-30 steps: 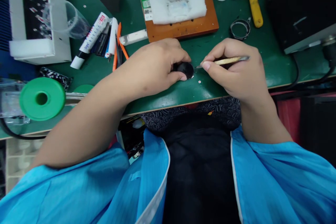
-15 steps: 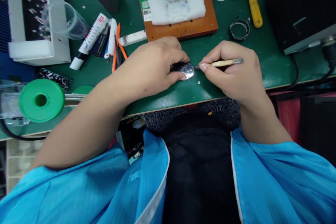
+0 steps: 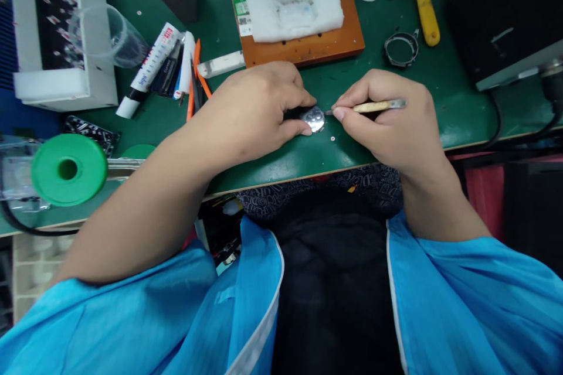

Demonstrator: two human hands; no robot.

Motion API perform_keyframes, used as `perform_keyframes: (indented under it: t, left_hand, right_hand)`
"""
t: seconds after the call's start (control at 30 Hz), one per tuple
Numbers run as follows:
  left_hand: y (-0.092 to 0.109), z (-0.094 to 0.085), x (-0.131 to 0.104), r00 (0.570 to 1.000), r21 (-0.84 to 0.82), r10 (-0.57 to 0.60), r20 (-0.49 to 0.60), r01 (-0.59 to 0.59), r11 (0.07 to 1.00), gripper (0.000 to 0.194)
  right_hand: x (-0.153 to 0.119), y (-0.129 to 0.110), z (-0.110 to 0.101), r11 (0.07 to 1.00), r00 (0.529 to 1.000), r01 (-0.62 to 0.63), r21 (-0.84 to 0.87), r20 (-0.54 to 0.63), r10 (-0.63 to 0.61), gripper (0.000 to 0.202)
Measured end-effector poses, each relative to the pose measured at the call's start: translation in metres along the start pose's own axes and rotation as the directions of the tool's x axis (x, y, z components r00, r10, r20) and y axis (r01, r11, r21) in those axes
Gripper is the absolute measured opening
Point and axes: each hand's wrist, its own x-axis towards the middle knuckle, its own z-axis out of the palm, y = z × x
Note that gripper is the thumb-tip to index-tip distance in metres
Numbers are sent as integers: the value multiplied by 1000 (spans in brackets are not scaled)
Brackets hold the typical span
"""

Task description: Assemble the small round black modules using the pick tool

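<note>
A small round disc (image 3: 314, 119), shiny and silvery, lies close to the front of the green bench, partly covered by fingers. My left hand (image 3: 268, 111) is closed on it, thumb on the near side and fingers on the far side. Pinched like a pen in my right hand (image 3: 387, 114) is a slim tool with a pale handle (image 3: 372, 106) and a thin metal tip. That tip is at the disc's right edge; whether it touches cannot be made out. A tiny white piece with a red mark (image 3: 333, 139) rests on the bench below the tip.
Behind the hands stands an orange-brown fixture (image 3: 308, 53) carrying a white foam block (image 3: 294, 6). Markers (image 3: 149, 64) and orange-handled tweezers or pliers (image 3: 197, 79) lie left. A black ring (image 3: 401, 48), a yellow-handled brush (image 3: 424, 6) and a dark box (image 3: 505, 17) are right; a green spool (image 3: 90, 170) is far left.
Almost nothing differs. The whole view has shifted very slightly; both hands keep their hold, with the tool tip still at the disc's right edge.
</note>
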Motion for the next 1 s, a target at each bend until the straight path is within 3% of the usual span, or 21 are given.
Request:
perform_keyframes:
  t: [0.27, 0.57, 1.0]
  left_hand:
    - [-6, 2, -3, 1000, 46, 24, -15, -23, 999, 39]
    - [-6, 2, -2, 1000, 19, 16, -18, -15, 1000, 32]
    - [-1, 2, 2, 1000, -23, 25, -7, -25, 999, 17]
  right_hand:
    - [1, 2, 1, 999, 1000, -22, -23, 4, 22, 28]
    - [1, 2, -3, 999, 996, -23, -46, 85, 27, 31]
    - [1, 4, 0, 999, 998, -38, -38, 57, 40, 36]
